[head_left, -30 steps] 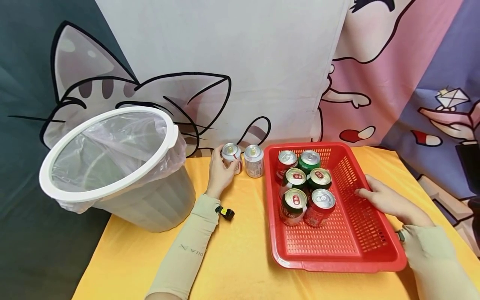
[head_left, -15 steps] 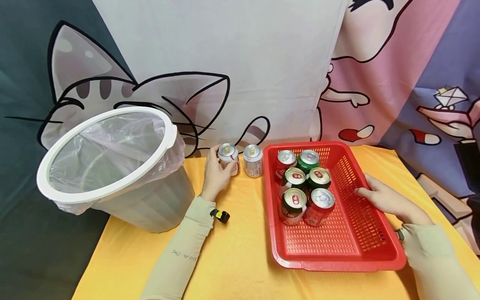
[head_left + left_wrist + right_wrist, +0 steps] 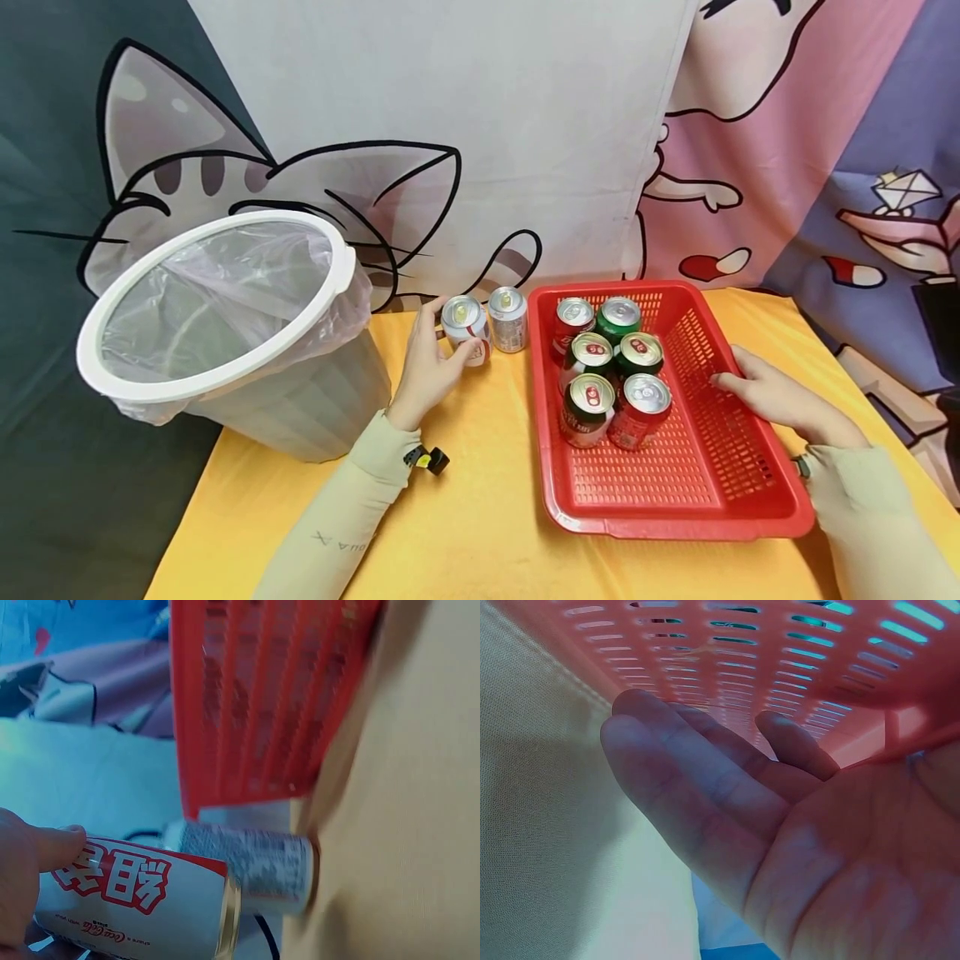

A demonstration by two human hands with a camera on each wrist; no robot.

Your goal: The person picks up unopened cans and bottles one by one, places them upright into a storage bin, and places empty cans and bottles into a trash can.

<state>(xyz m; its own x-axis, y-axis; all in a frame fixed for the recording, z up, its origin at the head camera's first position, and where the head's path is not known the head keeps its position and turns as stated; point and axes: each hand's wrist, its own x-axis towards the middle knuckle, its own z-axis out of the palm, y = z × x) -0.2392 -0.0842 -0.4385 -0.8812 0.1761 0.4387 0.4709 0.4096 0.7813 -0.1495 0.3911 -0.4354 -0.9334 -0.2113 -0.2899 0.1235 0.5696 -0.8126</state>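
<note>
My left hand (image 3: 429, 367) holds a white-and-red Coca-Cola can (image 3: 467, 333) between thumb and fingers. In the left wrist view, the base of this can (image 3: 142, 892) is raised off the table. Just behind it to the right, a second silvery-white can (image 3: 508, 321) stands upright on the cloth. My right hand (image 3: 780, 400) grips the right rim of a red plastic basket (image 3: 675, 529), thumb over the inside. The right wrist view shows its fingers (image 3: 705, 780) stretched along the outside of the perforated wall. Several upright red and green cans (image 3: 645, 408) stand in the basket's left half.
A grey bin (image 3: 315, 417) with a white rim and clear liner stands at the left, leaning toward me. A yellow cloth (image 3: 480, 517) covers the table. Behind it hangs a cartoon-printed curtain (image 3: 555, 150).
My left hand first moves slightly left with the can, then lifts it off the table and brings it nearer to me. The right hand, basket and second can stay where they were.
</note>
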